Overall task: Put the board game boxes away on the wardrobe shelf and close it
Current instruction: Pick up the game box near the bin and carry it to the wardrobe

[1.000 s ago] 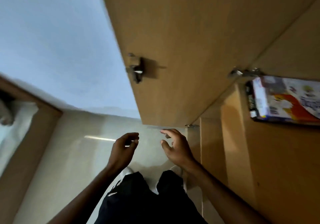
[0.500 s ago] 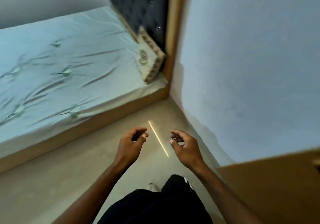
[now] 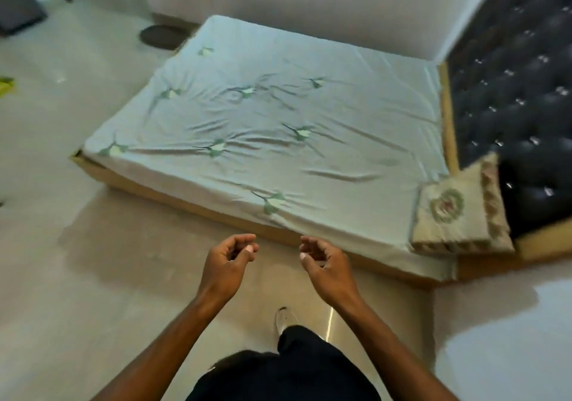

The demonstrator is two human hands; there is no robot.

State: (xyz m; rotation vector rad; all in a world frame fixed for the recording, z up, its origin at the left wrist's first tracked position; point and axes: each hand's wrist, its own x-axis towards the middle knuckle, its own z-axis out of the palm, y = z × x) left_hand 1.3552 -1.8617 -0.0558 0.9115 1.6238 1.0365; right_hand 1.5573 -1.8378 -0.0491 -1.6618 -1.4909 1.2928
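No board game box and no wardrobe show in this view. My left hand (image 3: 227, 262) and my right hand (image 3: 325, 266) hang side by side in front of me over the floor, just short of the bed's near edge. Both hold nothing. Their fingers are loosely curled with gaps between them. My dark trousers and one light shoe (image 3: 284, 318) show below the hands.
A low bed (image 3: 269, 128) with a pale green sheet fills the middle, on a wooden frame. A patterned cushion (image 3: 448, 214) leans at its right end against a dark tufted headboard (image 3: 520, 90). A white wall stands at the right. Beige floor spreads left, with a dark round mat (image 3: 162, 36) far back.
The view has swung left, away from the open wardrobe with a box on its shelf, past the wall, onto the bed. Both hands stay empty in front of me.
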